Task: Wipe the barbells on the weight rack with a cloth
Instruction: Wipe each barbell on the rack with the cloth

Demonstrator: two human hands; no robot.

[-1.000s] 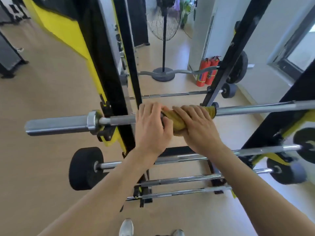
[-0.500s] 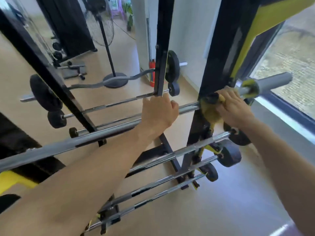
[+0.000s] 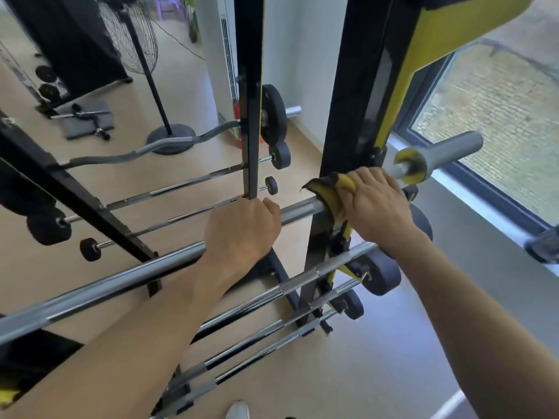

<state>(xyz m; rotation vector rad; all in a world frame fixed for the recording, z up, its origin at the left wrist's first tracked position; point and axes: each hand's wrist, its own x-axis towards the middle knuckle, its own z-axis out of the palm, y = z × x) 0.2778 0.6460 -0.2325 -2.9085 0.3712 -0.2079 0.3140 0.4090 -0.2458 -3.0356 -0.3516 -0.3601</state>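
No legible text, label, brand, number or sign appears on the barbell, the cloth, the weight rack, the plates or the surrounding gym equipment; any markings present are too small or blurred to be read.

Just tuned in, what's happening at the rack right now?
A person is wiping the top barbell on the weight rack. The left hand grips the bare bar to steady it, while the right hand presses a yellow cloth wrapped around the bar beside the rack's right upright, close to the sleeve. Several other barbells rest on the lower pegs, with no cloth on them.
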